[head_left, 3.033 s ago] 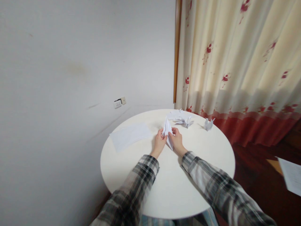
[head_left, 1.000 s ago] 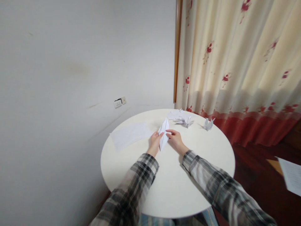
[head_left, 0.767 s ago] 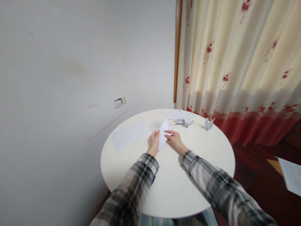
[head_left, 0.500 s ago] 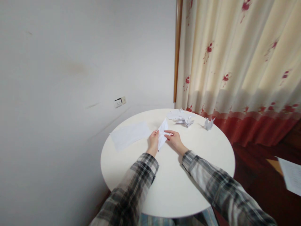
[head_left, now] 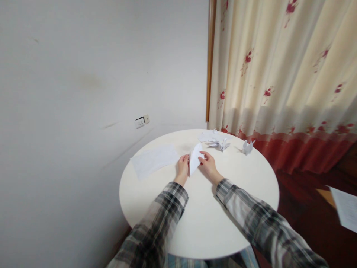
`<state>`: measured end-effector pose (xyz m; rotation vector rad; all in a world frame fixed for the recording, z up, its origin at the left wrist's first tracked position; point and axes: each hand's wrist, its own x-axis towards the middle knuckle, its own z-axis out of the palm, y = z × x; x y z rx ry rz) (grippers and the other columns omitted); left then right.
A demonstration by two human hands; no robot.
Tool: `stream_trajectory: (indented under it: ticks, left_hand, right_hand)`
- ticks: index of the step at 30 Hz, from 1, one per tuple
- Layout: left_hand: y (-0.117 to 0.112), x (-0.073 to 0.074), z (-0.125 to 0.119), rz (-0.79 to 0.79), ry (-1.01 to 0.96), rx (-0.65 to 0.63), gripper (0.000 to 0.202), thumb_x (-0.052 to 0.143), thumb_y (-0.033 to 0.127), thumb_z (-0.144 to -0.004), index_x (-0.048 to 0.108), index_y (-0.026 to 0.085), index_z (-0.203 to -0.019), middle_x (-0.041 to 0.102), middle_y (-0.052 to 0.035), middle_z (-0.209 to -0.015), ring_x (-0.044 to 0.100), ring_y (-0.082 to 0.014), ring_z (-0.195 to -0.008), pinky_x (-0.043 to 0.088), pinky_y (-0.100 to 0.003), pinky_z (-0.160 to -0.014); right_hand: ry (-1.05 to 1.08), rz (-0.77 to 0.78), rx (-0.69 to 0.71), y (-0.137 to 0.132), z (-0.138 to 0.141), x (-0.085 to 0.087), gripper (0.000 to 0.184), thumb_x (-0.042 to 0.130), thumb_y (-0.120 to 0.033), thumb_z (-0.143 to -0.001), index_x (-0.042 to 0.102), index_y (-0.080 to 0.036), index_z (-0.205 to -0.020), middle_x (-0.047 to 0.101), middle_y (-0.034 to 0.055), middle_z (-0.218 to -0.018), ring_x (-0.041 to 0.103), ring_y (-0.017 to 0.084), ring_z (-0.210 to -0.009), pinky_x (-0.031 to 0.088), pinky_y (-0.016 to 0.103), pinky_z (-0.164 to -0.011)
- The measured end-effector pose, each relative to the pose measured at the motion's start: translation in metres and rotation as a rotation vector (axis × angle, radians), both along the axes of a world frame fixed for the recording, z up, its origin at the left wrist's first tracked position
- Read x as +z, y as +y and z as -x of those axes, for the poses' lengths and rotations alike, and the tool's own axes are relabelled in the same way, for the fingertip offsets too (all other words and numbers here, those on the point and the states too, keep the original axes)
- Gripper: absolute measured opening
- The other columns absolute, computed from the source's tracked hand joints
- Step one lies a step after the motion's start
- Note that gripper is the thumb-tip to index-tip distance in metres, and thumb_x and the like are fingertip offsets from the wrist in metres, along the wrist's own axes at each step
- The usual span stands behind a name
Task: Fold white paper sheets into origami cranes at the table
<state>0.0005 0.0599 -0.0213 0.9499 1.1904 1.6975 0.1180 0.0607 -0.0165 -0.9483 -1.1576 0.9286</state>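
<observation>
Both my hands hold a folded piece of white paper (head_left: 194, 160) over the far half of a round white table (head_left: 200, 223). My left hand (head_left: 182, 170) pinches its left edge with closed fingers. My right hand (head_left: 208, 166) grips its right side, fingers curled onto the paper. The paper stands tilted, its pointed top leaning away from me. Plaid sleeves cover both forearms.
A flat white sheet (head_left: 154, 160) lies left of my hands. Several folded paper figures (head_left: 216, 139) sit at the table's far edge, one more (head_left: 247, 146) to the right. A wall socket (head_left: 141, 121) and a flowered curtain (head_left: 279, 74) stand behind. Another paper (head_left: 344, 206) lies at far right.
The folded paper was first held upright between both hands, then lowered and turned. My right hand has now moved in closer and closed onto its right side.
</observation>
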Motion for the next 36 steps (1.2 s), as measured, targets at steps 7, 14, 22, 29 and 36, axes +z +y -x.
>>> stream_trajectory:
  ticks: [7, 14, 22, 29, 36]
  left_hand:
    - [-0.011, 0.009, -0.003, -0.038, 0.023, -0.171, 0.039, 0.06, 0.036, -0.069, 0.052, 0.018, -0.103, 0.064, -0.0012, -0.073, 0.06, -0.0125, -0.062, 0.045, -0.022, -0.056]
    - [-0.022, 0.018, -0.007, -0.022, 0.011, -0.292, 0.045, 0.064, 0.041, -0.066, 0.057, 0.015, -0.102, 0.065, -0.0069, -0.086, 0.06, -0.013, -0.07, 0.046, -0.023, -0.063]
    - [-0.026, 0.02, -0.008, -0.025, 0.003, -0.427, 0.058, 0.069, 0.026, -0.062, 0.052, 0.017, -0.117, 0.065, -0.0056, -0.084, 0.06, -0.0121, -0.07, 0.045, -0.024, -0.066]
    - [-0.027, 0.02, -0.008, -0.025, 0.021, -0.478, 0.069, 0.067, 0.014, -0.059, 0.044, 0.017, -0.124, 0.065, -0.0059, -0.092, 0.06, -0.0135, -0.077, 0.045, -0.026, -0.072]
    - [-0.023, 0.016, -0.009, -0.045, 0.016, -0.455, 0.067, 0.066, 0.013, -0.059, 0.044, 0.016, -0.122, 0.065, -0.0065, -0.093, 0.06, -0.0145, -0.076, 0.046, -0.027, -0.07]
  right_hand:
    - [0.176, 0.074, 0.055, 0.0, -0.005, 0.0, 0.035, 0.058, -0.027, -0.057, 0.059, -0.016, -0.091, 0.059, 0.0009, -0.073, 0.056, 0.013, -0.062, 0.046, 0.025, -0.055]
    - [0.356, 0.119, 0.05, 0.003, -0.007, -0.001, 0.025, 0.05, -0.018, -0.056, 0.061, -0.017, -0.079, 0.062, 0.0015, -0.064, 0.057, 0.016, -0.059, 0.046, 0.028, -0.057]
    - [0.347, 0.182, 0.095, 0.008, -0.012, -0.004, 0.029, 0.046, -0.016, -0.058, 0.062, -0.017, -0.081, 0.065, 0.0023, -0.068, 0.06, 0.019, -0.064, 0.05, 0.033, -0.063]
    - [0.316, 0.16, 0.114, 0.012, -0.014, -0.009, 0.029, 0.047, -0.018, -0.058, 0.062, -0.017, -0.083, 0.066, 0.0031, -0.072, 0.061, 0.02, -0.066, 0.05, 0.033, -0.063]
    - [0.308, 0.142, 0.119, 0.012, -0.012, -0.009, 0.027, 0.051, -0.021, -0.057, 0.061, -0.017, -0.082, 0.065, 0.0034, -0.075, 0.059, 0.018, -0.065, 0.047, 0.031, -0.061]
